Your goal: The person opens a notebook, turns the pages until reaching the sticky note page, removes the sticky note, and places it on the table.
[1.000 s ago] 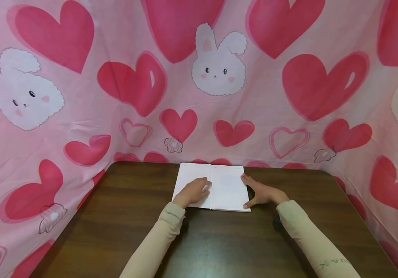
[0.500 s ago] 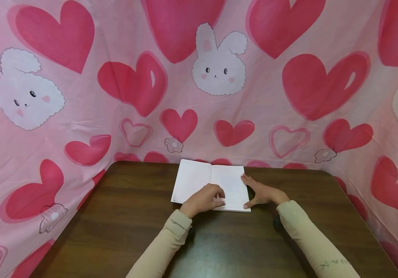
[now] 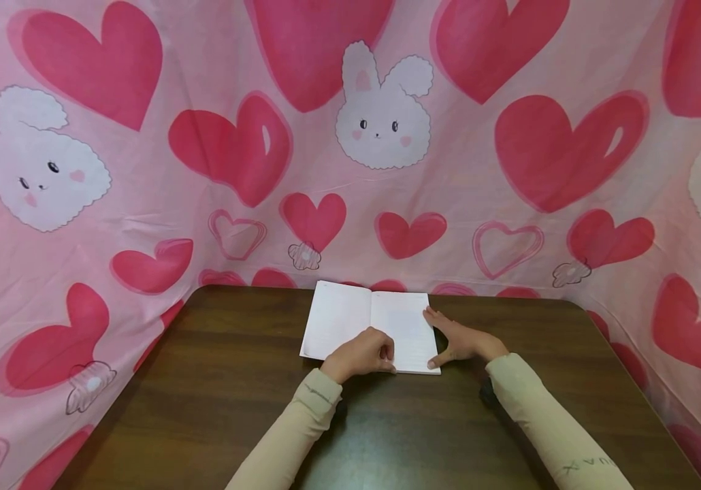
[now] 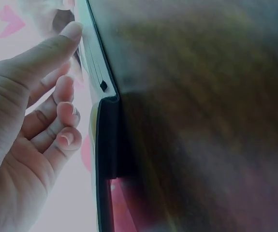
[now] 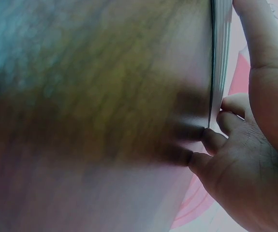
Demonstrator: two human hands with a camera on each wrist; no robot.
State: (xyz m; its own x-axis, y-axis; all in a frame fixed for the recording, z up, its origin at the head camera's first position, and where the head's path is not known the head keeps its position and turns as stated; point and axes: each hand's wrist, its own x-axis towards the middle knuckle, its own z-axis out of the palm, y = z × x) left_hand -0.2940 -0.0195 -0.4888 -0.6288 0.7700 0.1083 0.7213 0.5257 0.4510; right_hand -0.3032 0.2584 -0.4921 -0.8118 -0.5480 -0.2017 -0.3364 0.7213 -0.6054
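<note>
Two hands on one open notebook [image 3: 367, 322] lying flat at the far middle of the dark wooden table [image 3: 203, 395]. Left hand [image 3: 359, 354] has fingers curled at the bottom edge near the spine, looks like it's pinching a page; right hand [image 3: 462, 342] lies open, flat along the right edge. I'd lift only one sheet and keep that right side pinned

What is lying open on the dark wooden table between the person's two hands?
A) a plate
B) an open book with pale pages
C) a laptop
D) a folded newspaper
B: an open book with pale pages lies flat on the table; the left hand rests at its near edge and the right hand holds its right side.
</note>
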